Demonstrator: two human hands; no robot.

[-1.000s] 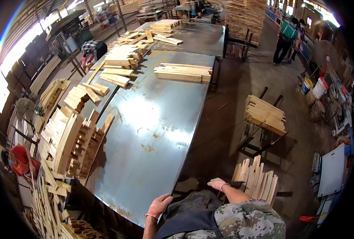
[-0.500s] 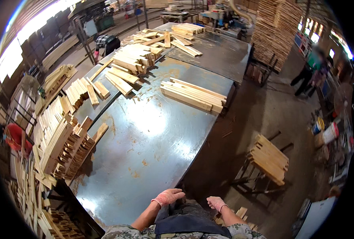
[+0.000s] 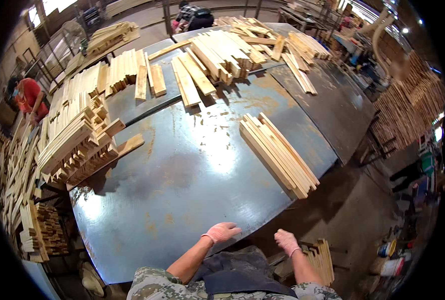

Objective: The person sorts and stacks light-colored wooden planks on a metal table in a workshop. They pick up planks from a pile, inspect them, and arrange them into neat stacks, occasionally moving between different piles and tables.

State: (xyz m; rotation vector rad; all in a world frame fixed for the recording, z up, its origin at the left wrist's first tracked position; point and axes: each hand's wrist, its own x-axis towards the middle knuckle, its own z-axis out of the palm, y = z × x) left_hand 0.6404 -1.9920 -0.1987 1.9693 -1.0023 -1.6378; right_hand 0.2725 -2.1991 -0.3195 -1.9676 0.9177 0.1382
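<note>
My left hand (image 3: 222, 231), in a pinkish work glove, hovers at the near edge of the metal-topped table (image 3: 182, 200). Its fingers stretch to the right, with nothing seen in them. Off the table's edge, my right hand (image 3: 286, 241) wears a matching glove. Its fingers are curled in, and no object shows in them. A neat bundle of wooden strips (image 3: 277, 155) lies near the table's right edge, ahead of both hands and apart from them.
Loose boards (image 3: 222, 52) are heaped on the table's far side. A stepped stack of strips (image 3: 77, 140) lines the left. Wood pieces (image 3: 320, 262) rest low beside my right forearm. A person in red (image 3: 31, 97) stands at far left; another (image 3: 195, 16) bends beyond the table.
The view has swung left, so the table and bundle appear turned. My hands have moved slightly forward and right in the picture. The bundle stays on the table.
</note>
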